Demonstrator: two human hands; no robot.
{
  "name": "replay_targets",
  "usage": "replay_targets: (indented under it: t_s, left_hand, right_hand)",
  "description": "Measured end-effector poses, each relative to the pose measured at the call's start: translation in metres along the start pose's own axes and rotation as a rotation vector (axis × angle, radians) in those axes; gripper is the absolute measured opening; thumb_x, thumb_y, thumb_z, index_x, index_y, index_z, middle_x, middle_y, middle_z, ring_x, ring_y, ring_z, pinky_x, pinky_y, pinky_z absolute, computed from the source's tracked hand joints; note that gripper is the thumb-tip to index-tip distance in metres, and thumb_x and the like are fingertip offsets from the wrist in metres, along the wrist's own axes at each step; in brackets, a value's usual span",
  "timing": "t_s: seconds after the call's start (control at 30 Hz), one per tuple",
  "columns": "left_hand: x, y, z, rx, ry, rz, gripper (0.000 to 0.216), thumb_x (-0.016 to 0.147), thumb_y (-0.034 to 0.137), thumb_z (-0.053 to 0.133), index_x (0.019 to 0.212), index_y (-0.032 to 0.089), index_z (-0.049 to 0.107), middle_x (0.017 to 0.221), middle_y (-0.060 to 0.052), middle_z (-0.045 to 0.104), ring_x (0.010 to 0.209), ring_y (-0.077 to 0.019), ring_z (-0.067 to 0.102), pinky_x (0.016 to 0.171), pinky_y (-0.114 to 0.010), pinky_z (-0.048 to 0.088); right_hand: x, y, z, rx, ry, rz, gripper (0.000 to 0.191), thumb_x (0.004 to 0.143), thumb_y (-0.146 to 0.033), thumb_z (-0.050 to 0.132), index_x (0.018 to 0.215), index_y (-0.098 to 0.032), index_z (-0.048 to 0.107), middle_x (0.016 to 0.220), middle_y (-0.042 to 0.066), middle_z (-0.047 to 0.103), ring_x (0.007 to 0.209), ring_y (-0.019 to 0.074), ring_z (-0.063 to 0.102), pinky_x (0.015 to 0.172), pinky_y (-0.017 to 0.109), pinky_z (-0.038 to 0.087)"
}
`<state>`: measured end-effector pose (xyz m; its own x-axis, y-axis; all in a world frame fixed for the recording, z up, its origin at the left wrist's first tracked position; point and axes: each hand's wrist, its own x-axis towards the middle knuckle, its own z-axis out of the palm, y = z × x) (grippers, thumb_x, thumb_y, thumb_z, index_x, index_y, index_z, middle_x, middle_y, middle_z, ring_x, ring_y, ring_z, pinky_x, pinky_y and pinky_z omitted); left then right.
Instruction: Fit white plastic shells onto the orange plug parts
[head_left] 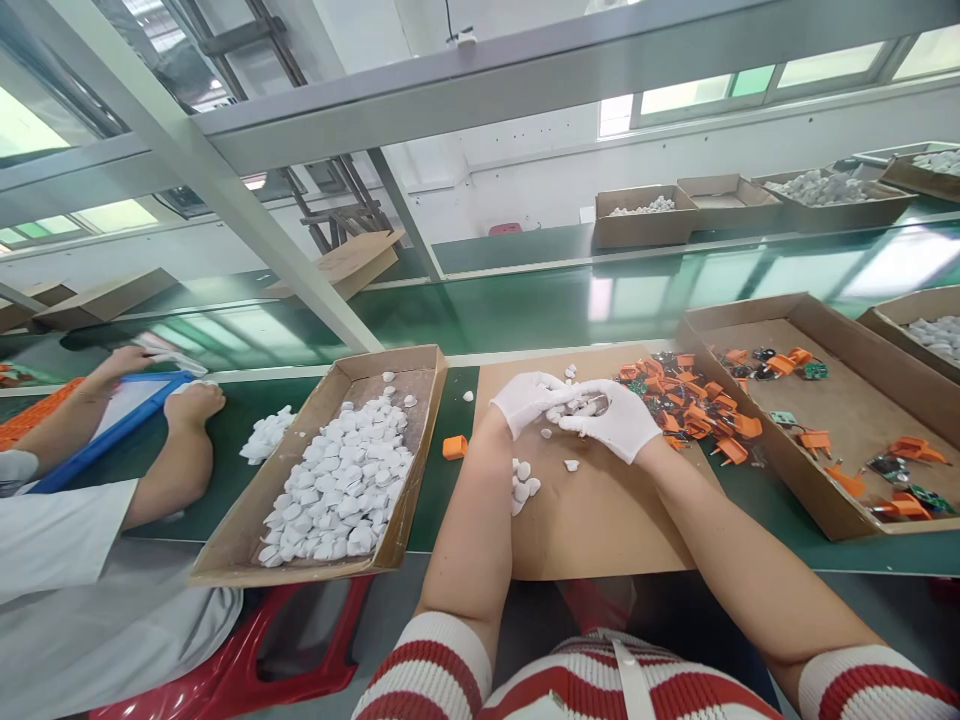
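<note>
Pieces of white material (579, 407) are cupped between the gloved left hand (526, 402) and right hand (621, 420), held close together above a cardboard sheet (607, 525) on the desk (435, 502), probably so none scatter, while orange plugs (694, 402) are heaped alongside, seemingly for easy reach.

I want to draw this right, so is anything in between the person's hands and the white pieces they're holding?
Only white gloves: the left hand and right hand wear them around the white pieces. Nothing else visible stands between, though some pieces are partly hidden.
</note>
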<state>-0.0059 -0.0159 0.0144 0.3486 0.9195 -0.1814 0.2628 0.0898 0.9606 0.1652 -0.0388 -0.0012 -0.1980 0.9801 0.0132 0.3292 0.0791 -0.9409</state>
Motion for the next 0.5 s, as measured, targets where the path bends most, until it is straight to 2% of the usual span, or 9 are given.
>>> replay_targets:
  t_s: [0.07, 0.13, 0.23, 0.33, 0.43, 0.5]
  left_hand:
    - [-0.001, 0.003, 0.001, -0.029, -0.009, 0.020, 0.037, 0.068, 0.050, 0.076, 0.062, 0.016, 0.061, 0.055, 0.000, 0.052, 0.051, -0.0101, 0.042, 0.048, -0.024, 0.028]
    - [-0.001, 0.005, 0.001, -0.066, -0.020, 0.058, 0.035, 0.069, 0.049, 0.075, 0.066, 0.016, 0.064, 0.054, 0.000, 0.051, 0.050, -0.0097, 0.040, 0.048, -0.024, 0.027]
    - [-0.001, 0.007, 0.000, -0.108, -0.027, 0.071, 0.032, 0.070, 0.047, 0.073, 0.070, 0.015, 0.068, 0.054, 0.000, 0.051, 0.051, -0.0098, 0.039, 0.049, -0.024, 0.027]
    - [-0.002, 0.010, -0.002, -0.147, -0.024, 0.064, 0.028, 0.070, 0.041, 0.074, 0.069, 0.014, 0.068, 0.057, -0.001, 0.054, 0.053, -0.0099, 0.042, 0.051, -0.025, 0.029]
    - [-0.001, 0.012, -0.001, -0.159, -0.054, 0.056, 0.029, 0.071, 0.038, 0.075, 0.061, 0.013, 0.064, 0.055, -0.001, 0.053, 0.051, -0.0086, 0.040, 0.049, -0.025, 0.026]
    - [0.000, 0.012, 0.001, -0.170, -0.016, 0.041, 0.031, 0.072, 0.038, 0.077, 0.061, 0.012, 0.063, 0.056, 0.000, 0.054, 0.050, -0.0091, 0.043, 0.048, -0.025, 0.029]
  right_hand:
    - [0.001, 0.004, 0.002, -0.014, 0.118, 0.016, 0.029, 0.061, -0.033, 0.081, 0.086, -0.020, 0.076, 0.078, 0.003, 0.076, 0.070, 0.0184, 0.069, 0.063, 0.028, 0.056]
    - [0.000, 0.007, 0.001, 0.052, 0.163, -0.008, 0.027, 0.068, -0.036, 0.076, 0.090, -0.021, 0.076, 0.082, 0.004, 0.076, 0.071, 0.0182, 0.069, 0.063, 0.028, 0.056]
    - [-0.005, 0.010, -0.004, 0.232, 0.092, -0.006, 0.036, 0.077, -0.044, 0.069, 0.102, -0.020, 0.076, 0.085, 0.006, 0.076, 0.065, 0.0173, 0.066, 0.051, 0.026, 0.052]
    - [-0.007, 0.014, -0.009, 0.350, -0.011, 0.076, 0.049, 0.077, -0.045, 0.068, 0.116, -0.017, 0.073, 0.084, 0.009, 0.076, 0.059, 0.0169, 0.063, 0.037, 0.022, 0.039]
    - [-0.003, 0.024, -0.012, 0.293, -0.005, 0.123, 0.049, 0.074, -0.041, 0.066, 0.117, -0.018, 0.073, 0.084, 0.008, 0.077, 0.053, 0.0159, 0.059, 0.033, 0.021, 0.033]
    - [0.001, 0.032, -0.013, 0.187, -0.003, 0.102, 0.045, 0.071, -0.035, 0.065, 0.113, -0.021, 0.075, 0.082, 0.006, 0.076, 0.047, 0.0135, 0.054, 0.033, 0.022, 0.034]
